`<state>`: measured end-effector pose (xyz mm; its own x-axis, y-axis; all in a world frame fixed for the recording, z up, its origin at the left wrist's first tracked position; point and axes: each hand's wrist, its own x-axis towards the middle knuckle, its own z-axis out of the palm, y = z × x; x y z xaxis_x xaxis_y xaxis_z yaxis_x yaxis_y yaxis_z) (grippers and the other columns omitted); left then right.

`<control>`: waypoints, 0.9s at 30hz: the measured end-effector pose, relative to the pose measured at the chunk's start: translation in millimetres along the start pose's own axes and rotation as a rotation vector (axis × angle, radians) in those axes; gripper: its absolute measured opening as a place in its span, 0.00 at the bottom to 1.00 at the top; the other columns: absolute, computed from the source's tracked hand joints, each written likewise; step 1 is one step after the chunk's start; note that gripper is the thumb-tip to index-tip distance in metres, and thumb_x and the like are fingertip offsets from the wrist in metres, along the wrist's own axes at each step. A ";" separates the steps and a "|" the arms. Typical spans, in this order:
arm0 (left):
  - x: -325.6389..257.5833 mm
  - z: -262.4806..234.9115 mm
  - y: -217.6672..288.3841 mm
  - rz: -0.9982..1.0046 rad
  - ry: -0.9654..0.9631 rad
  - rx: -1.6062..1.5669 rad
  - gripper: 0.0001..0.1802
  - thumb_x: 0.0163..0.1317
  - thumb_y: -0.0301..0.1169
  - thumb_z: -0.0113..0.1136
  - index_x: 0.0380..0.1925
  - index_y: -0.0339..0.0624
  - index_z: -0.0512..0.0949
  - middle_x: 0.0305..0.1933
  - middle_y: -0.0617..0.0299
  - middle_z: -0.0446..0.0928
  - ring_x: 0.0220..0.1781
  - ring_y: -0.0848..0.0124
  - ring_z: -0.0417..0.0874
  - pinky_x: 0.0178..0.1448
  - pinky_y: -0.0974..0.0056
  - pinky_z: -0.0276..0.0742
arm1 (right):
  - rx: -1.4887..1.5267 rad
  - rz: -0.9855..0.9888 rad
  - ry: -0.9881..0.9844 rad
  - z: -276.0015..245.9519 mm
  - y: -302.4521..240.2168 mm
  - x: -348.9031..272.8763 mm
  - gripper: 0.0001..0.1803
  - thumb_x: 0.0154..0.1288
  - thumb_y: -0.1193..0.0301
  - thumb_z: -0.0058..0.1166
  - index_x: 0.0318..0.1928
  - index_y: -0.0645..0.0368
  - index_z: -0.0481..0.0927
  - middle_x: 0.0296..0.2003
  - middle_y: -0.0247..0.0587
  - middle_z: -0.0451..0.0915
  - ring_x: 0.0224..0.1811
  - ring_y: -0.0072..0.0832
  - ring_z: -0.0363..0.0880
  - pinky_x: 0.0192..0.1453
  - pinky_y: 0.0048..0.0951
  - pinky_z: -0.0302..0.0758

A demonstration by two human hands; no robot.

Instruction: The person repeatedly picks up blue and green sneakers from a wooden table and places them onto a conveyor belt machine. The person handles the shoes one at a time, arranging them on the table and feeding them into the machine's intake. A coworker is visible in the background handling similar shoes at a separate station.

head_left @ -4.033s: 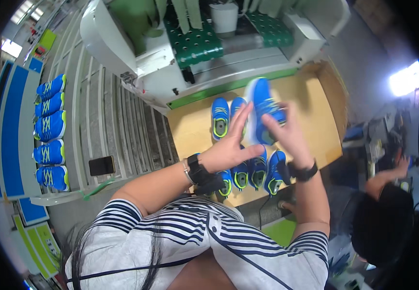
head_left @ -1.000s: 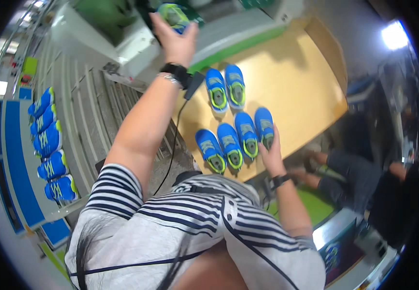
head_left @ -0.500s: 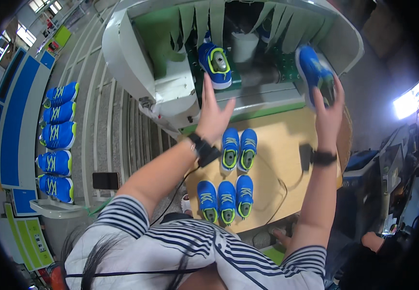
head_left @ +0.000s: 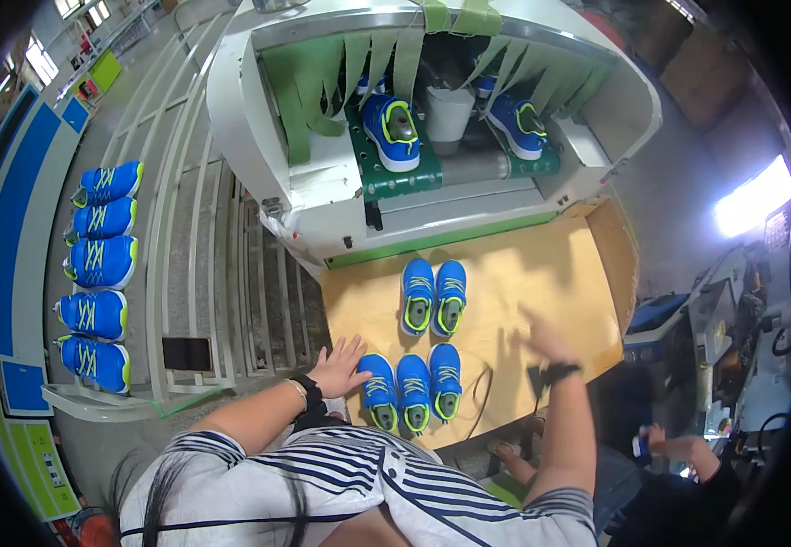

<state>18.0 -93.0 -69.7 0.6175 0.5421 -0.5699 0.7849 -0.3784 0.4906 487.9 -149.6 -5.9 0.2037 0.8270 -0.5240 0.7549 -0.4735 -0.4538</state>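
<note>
My left hand [head_left: 341, 369] lies open on the tan tabletop [head_left: 523, 273], its fingers spread beside the leftmost blue shoe [head_left: 379, 390] of a front row of three. Over the right part of the tabletop, my right hand [head_left: 548, 341] is blurred by motion; its fingers look stretched out and nothing shows in them. Behind the front row stands a pair of blue shoes [head_left: 419, 296] with lime-green collars. At the machine's mouth, one blue shoe [head_left: 390, 135] sits on the left green belt [head_left: 413, 189] and another blue shoe [head_left: 517, 128] on the right one. Grey shoe lasts fill the shoes.
The white machine [head_left: 240, 109] has green fabric strips [head_left: 359, 64] hanging across its opening. On the left, several blue shoes [head_left: 99, 264] line a metal rack, near a dark phone [head_left: 186, 354]. A co-worker's hand [head_left: 655, 439] shows at lower right.
The shoe from my right hand now rests on the right belt, released. Both hands have come back toward me, the left one down onto the tabletop. The view has shifted slightly.
</note>
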 end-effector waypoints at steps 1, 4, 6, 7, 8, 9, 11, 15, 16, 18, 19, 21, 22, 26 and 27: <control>4.3 6.2 -3.6 0.011 0.018 0.012 0.44 0.72 0.63 0.40 0.78 0.47 0.48 0.83 0.51 0.37 0.83 0.44 0.36 0.77 0.29 0.42 | -0.122 -0.011 0.006 37.8 27.7 -33.8 0.53 0.51 0.57 0.74 0.74 0.54 0.59 0.73 0.61 0.58 0.73 0.53 0.62 0.73 0.45 0.66; 6.9 3.5 -6.5 -0.004 -0.047 -0.055 0.45 0.72 0.63 0.38 0.78 0.47 0.44 0.84 0.50 0.32 0.83 0.42 0.31 0.76 0.27 0.41 | -0.282 0.012 0.031 125.8 45.6 -141.0 0.62 0.41 0.59 0.80 0.75 0.51 0.55 0.74 0.65 0.53 0.73 0.59 0.58 0.72 0.52 0.67; 8.5 0.5 -6.1 -0.013 -0.119 -0.064 0.47 0.72 0.65 0.36 0.79 0.47 0.41 0.84 0.52 0.28 0.83 0.44 0.25 0.76 0.27 0.41 | -0.191 0.086 0.135 174.7 40.9 -183.7 0.62 0.39 0.60 0.80 0.75 0.51 0.57 0.75 0.62 0.50 0.75 0.58 0.55 0.73 0.51 0.65; 12.7 1.1 -5.8 -0.006 -0.119 -0.069 0.47 0.71 0.65 0.36 0.79 0.48 0.41 0.84 0.52 0.28 0.83 0.44 0.25 0.75 0.27 0.41 | -0.090 0.137 0.160 190.1 35.0 -196.0 0.59 0.41 0.63 0.79 0.75 0.51 0.58 0.75 0.62 0.50 0.75 0.58 0.55 0.73 0.50 0.65; 12.7 0.0 -6.6 -0.007 -0.124 -0.072 0.48 0.71 0.66 0.36 0.79 0.48 0.40 0.84 0.53 0.28 0.83 0.44 0.25 0.75 0.26 0.42 | -0.078 0.157 0.180 202.1 29.9 -203.9 0.58 0.42 0.65 0.77 0.75 0.51 0.59 0.75 0.62 0.50 0.75 0.57 0.55 0.73 0.50 0.65; 14.0 0.8 -8.1 -0.008 -0.129 -0.076 0.48 0.71 0.67 0.36 0.79 0.48 0.40 0.84 0.53 0.28 0.83 0.44 0.25 0.75 0.26 0.42 | -0.068 0.177 0.199 209.8 25.9 -204.9 0.56 0.43 0.68 0.75 0.74 0.51 0.59 0.76 0.62 0.49 0.75 0.56 0.55 0.73 0.50 0.65; 19.9 10.1 -19.2 -0.011 -0.096 -0.047 0.49 0.70 0.67 0.36 0.79 0.50 0.40 0.84 0.56 0.28 0.83 0.46 0.26 0.74 0.25 0.45 | -0.045 0.187 0.250 219.4 18.8 -199.5 0.49 0.48 0.79 0.63 0.74 0.53 0.61 0.75 0.62 0.50 0.75 0.57 0.57 0.73 0.48 0.66; 18.2 6.2 -15.3 -0.001 -0.085 -0.050 0.48 0.69 0.67 0.37 0.79 0.52 0.41 0.84 0.57 0.28 0.83 0.47 0.25 0.73 0.22 0.45 | -0.015 0.249 0.337 223.6 34.0 -187.0 0.36 0.57 0.83 0.44 0.68 0.48 0.72 0.73 0.55 0.60 0.66 0.53 0.72 0.66 0.42 0.74; 18.4 6.8 -16.2 0.002 -0.076 -0.037 0.47 0.69 0.67 0.37 0.79 0.53 0.41 0.84 0.58 0.28 0.84 0.48 0.25 0.73 0.22 0.44 | -0.024 0.259 0.348 217.2 25.9 -187.1 0.32 0.59 0.81 0.44 0.65 0.49 0.74 0.72 0.55 0.61 0.64 0.51 0.73 0.64 0.43 0.75; 15.9 5.6 -14.8 -0.003 -0.082 -0.040 0.47 0.70 0.67 0.37 0.79 0.53 0.41 0.84 0.59 0.28 0.84 0.49 0.25 0.73 0.22 0.44 | -0.049 0.291 0.356 207.3 10.2 -184.8 0.26 0.61 0.78 0.45 0.60 0.52 0.78 0.68 0.55 0.66 0.60 0.50 0.76 0.60 0.44 0.77; 13.5 3.6 -12.8 -0.008 -0.084 -0.041 0.47 0.70 0.67 0.37 0.79 0.53 0.41 0.84 0.59 0.28 0.84 0.49 0.25 0.73 0.22 0.44 | -0.058 0.314 0.352 205.2 4.7 -181.6 0.23 0.62 0.76 0.46 0.57 0.53 0.79 0.65 0.56 0.69 0.59 0.49 0.77 0.58 0.45 0.77; 10.6 3.2 -10.5 -0.001 -0.071 -0.044 0.46 0.70 0.66 0.37 0.79 0.53 0.42 0.84 0.60 0.29 0.84 0.50 0.26 0.73 0.22 0.45 | -0.088 0.376 0.279 191.3 -0.5 -171.3 0.18 0.63 0.71 0.48 0.53 0.55 0.80 0.60 0.56 0.74 0.57 0.47 0.78 0.56 0.46 0.78; 10.9 3.7 -11.2 0.000 -0.068 -0.038 0.46 0.70 0.66 0.37 0.79 0.53 0.42 0.84 0.60 0.29 0.84 0.50 0.27 0.73 0.23 0.45 | -0.106 0.418 0.210 181.7 -2.5 -163.5 0.16 0.63 0.69 0.49 0.51 0.56 0.80 0.57 0.56 0.76 0.56 0.47 0.79 0.55 0.46 0.78; 7.6 -1.1 -5.0 -0.004 -0.054 -0.042 0.45 0.71 0.65 0.39 0.79 0.53 0.44 0.84 0.60 0.30 0.84 0.50 0.28 0.73 0.23 0.46 | -0.067 0.362 0.284 142.9 -1.4 -122.2 0.21 0.64 0.61 0.53 0.53 0.60 0.80 0.52 0.56 0.81 0.57 0.47 0.79 0.60 0.45 0.76; 6.6 -2.1 -4.2 -0.007 -0.050 -0.050 0.45 0.71 0.65 0.40 0.79 0.53 0.45 0.84 0.60 0.30 0.84 0.50 0.29 0.73 0.23 0.46 | -0.038 0.310 0.347 131.5 -1.4 -108.0 0.22 0.64 0.61 0.53 0.54 0.60 0.80 0.53 0.55 0.81 0.57 0.48 0.78 0.62 0.45 0.75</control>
<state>18.6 -86.4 -74.1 0.6147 0.5061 -0.6050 0.7866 -0.3360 0.5181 382.9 -278.1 -43.4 0.6153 0.7037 -0.3554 0.6464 -0.7084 -0.2835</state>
